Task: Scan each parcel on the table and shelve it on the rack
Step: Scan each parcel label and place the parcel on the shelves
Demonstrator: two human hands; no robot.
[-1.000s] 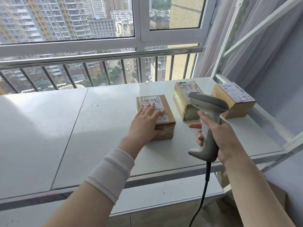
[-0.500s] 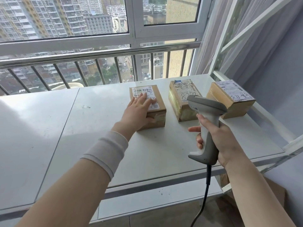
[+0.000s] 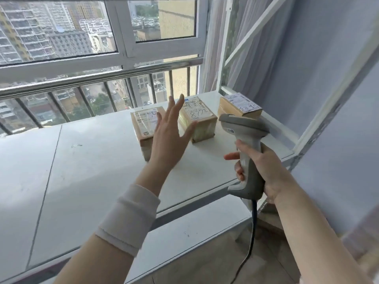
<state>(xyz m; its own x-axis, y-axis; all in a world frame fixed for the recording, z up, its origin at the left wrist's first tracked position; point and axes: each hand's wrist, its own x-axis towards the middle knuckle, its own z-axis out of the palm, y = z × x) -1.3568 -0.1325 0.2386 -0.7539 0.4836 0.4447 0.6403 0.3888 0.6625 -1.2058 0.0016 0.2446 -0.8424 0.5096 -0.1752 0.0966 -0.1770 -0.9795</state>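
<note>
Three parcels (image 3: 143,126) (image 3: 202,119) (image 3: 240,103) sit on one tabletop (image 3: 92,160). One scanner (image 3: 246,136) shows, with two hands (image 3: 170,136) (image 3: 264,167) and one wristband (image 3: 129,218).

Parcel-sorting corner in a high-rise room: white table (image 3: 82,171) under barred window (image 3: 123,37), tower blocks (image 3: 67,42) beyond; labelled cardboard parcels (image 3: 205,119), corded barcode scanner (image 3: 244,128), metal rack (image 3: 255,30), sheer curtain (image 3: 213,48).

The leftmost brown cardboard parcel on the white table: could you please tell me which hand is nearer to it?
Left. The left hand is raised open over the right side of the leftmost parcel; the right hand grips a grey handheld scanner well to its right.
</note>
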